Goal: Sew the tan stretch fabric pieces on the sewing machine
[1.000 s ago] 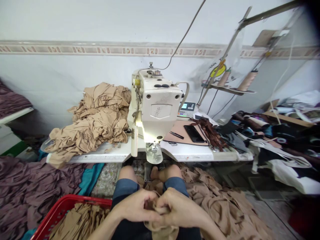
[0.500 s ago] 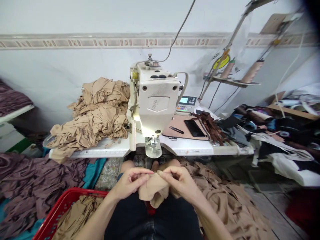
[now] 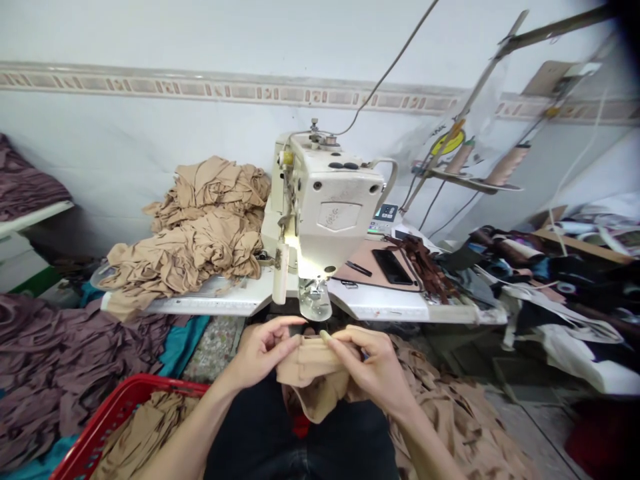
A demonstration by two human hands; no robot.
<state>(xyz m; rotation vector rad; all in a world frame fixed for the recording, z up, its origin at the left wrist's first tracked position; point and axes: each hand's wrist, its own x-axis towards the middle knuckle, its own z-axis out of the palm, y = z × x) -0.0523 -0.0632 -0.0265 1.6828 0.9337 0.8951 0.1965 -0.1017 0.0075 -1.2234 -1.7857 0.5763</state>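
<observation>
A piece of beige fabric [image 3: 317, 373] hangs between my two hands, over my lap. My left hand [image 3: 267, 350] pinches its upper left edge between thumb and fingers. At the upper right edge, my right hand [image 3: 367, 360] grips it the same way. The top edge is stretched between them and the lower part hangs in loose folds. Just beyond the hands stands a white sewing machine [image 3: 340, 207], its lamp lit over the rounded metal sewing bed [image 3: 315, 303]. The fabric is apart from the machine.
A beige cloth pile [image 3: 210, 233] lies left of the machine. To the right are a black phone [image 3: 393, 267] and brown strips [image 3: 433, 270]. A red basket [image 3: 95, 427] holds cloth at lower left; more beige cloth [image 3: 450, 413] lies at lower right.
The view has shifted, so the machine appears further right. My hands have moved slightly apart, and the fabric's top edge is spread wider and flatter between them.
</observation>
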